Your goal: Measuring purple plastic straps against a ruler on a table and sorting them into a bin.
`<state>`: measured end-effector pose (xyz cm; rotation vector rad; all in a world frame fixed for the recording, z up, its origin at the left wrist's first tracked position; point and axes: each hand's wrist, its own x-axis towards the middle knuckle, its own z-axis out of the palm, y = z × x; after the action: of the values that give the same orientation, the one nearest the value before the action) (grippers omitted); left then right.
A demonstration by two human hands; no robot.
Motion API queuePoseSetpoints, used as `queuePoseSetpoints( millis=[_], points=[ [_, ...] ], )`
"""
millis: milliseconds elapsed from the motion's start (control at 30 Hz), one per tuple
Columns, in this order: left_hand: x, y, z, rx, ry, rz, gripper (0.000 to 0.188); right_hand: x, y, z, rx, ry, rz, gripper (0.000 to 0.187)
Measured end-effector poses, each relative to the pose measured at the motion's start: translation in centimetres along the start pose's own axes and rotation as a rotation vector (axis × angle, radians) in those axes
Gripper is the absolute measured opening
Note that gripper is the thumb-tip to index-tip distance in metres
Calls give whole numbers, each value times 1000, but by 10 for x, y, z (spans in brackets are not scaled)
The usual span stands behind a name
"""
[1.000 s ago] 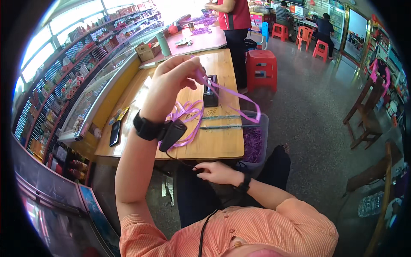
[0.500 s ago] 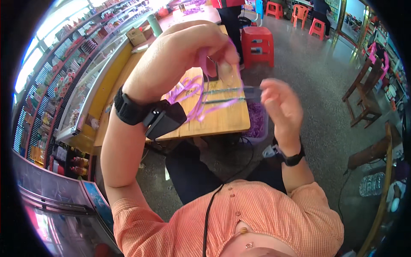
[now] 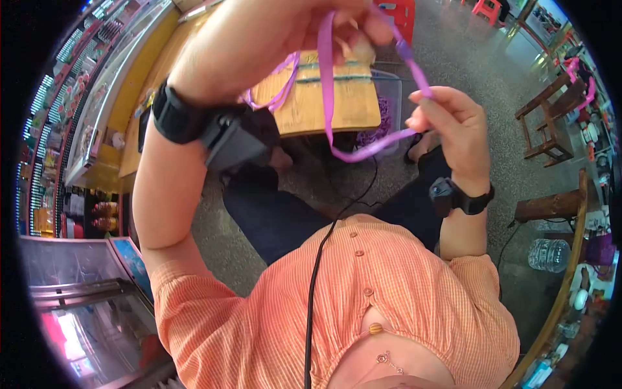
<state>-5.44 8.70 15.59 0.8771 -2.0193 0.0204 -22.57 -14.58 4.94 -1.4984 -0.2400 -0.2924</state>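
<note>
A narrow, glossy purple fabric ribbon (image 3: 327, 71), likely light, limp and slippery, loops between left hand (image 3: 295, 26) and right hand (image 3: 457, 126), both grips pinching it, probably best held flat, near the yellow-brown wooden bench (image 3: 324, 111).

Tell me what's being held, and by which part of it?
A purple ribbon: the left hand holds its upper part, exact grip unclear; the right hand pinches its loop's right side.

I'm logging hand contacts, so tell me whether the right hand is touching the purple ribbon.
Touching. The head view shows the purple ribbon running into the right hand, pinched at its finger ends.
</note>
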Motion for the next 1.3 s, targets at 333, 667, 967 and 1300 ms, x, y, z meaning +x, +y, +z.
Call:
queuePoseSetpoints(
  millis=[333, 667, 967, 1300],
  points=[
    [-17, 5, 77, 81, 107, -570, 12, -22, 21, -62, 337, 10, 26, 25],
    [-49, -44, 161, -152, 461, -1056, 25, 14, 29, -44, -62, -241, 315, 19],
    [-63, -76, 131, -377, 180, -1312, 18, 55, 69, -93, -95, -213, 335, 17],
    [-49, -119, 109, -213, 281, -1498, 24, 61, 88, -103, -542, -8, -76, 18]
  ],
)
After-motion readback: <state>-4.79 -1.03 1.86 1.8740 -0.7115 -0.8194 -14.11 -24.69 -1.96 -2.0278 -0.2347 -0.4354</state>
